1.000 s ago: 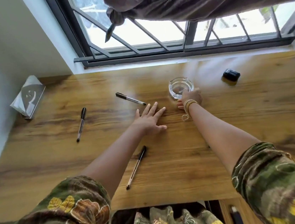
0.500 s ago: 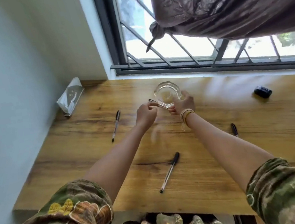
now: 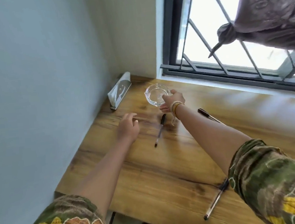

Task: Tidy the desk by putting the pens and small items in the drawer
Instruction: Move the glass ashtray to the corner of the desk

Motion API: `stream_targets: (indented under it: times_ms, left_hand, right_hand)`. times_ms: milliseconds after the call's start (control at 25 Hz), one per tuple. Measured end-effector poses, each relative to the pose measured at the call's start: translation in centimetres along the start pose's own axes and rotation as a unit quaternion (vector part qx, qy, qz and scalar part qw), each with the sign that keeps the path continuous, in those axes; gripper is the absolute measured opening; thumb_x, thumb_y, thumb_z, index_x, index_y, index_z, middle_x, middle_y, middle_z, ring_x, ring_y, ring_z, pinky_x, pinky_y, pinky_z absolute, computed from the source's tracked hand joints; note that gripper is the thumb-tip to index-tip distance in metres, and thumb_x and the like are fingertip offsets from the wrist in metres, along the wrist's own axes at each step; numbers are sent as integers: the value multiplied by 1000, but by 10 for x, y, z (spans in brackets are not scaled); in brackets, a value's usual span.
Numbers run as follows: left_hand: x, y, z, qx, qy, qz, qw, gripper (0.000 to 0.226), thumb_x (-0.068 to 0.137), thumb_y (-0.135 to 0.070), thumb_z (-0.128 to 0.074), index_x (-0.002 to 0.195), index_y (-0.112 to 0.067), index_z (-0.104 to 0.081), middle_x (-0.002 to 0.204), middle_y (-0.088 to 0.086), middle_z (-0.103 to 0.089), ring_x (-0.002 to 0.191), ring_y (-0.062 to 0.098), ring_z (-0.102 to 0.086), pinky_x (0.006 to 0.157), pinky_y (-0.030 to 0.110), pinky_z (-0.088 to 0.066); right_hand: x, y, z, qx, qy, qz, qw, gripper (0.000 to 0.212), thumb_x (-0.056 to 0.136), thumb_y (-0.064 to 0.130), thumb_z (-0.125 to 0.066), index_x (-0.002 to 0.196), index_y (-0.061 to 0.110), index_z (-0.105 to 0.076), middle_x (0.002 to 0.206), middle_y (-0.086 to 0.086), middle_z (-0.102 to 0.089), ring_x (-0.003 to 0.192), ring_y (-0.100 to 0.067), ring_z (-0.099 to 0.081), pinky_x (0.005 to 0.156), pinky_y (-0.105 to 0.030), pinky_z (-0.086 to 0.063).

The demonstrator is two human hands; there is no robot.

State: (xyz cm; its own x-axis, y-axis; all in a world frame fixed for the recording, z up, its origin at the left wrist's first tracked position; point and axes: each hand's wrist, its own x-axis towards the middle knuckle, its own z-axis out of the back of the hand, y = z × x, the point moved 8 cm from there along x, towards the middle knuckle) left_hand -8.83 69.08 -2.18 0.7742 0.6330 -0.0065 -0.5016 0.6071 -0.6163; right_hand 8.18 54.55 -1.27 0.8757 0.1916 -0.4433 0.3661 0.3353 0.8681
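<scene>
A clear glass ashtray sits tilted near the desk's far left corner. Three black-capped pens lie flat: one left of centre, one partly hidden farther right, one by the near edge.

Green floral-print sleeves pushed up both forearms; yellow and white bangles circle the right wrist.

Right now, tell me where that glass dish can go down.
Bare wood lies along the window sill, right of the glass dish the right hand holds, and between the two forearms. Crowded: the nearest pen and the napkin holder.
</scene>
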Motion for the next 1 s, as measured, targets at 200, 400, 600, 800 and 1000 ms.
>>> stream_targets:
  times_ms: [200, 400, 600, 800, 1000]
  left_hand:
    - [3, 12, -8, 133, 6, -50, 990, 45, 94, -32, -46, 139, -27, -47, 148, -7, -42, 134, 16, -42, 105, 37, -37]
    - [-1, 7, -8, 184, -24, -81, 979, 46, 96, -37, -34, 141, -29, -42, 149, -9, -40, 135, 12, -39, 100, 39, -41]
    - [0, 4, -9, 198, -27, -85, 976, 47, 97, -37, -31, 142, -28, -41, 149, -8, -40, 135, 12, -39, 100, 39, -42]
    - [-1, 5, -9, 204, -16, -88, 975, 47, 98, -37, -30, 143, -28, -39, 150, -7, -39, 135, 13, -39, 102, 39, -41]
    - [-6, 0, -17, 159, -8, -25, 987, 46, 97, -31, -37, 144, -30, -38, 153, -7, -34, 139, 15, -33, 110, 42, -29]
  right_hand:
    - [35, -1, -33, -7, 9, -26, 1000, 60, 84, 19, -65, 140, 24, -43, 98, -22, -71, 55, -27, -72, 53, -37, -60]
    - [51, 3, -47, -32, 52, -26, 998, 58, 90, 22, -60, 144, 22, -37, 70, -16, -68, 53, -23, -68, 46, -31, -56]
    - [56, 8, -51, -56, 63, -20, 996, 56, 90, 24, -60, 143, 22, -39, 67, -11, -68, 51, -18, -66, 40, -25, -53]
    - [44, 14, -35, -181, 40, 44, 982, 41, 92, 37, -46, 129, 19, -50, 72, -6, -69, 57, -22, -66, 55, -32, -59]
    - [23, -1, 14, -287, -63, 128, 947, 40, 92, 42, -39, 113, 13, -59, 106, -12, -69, 97, -28, -63, 85, -35, -47]
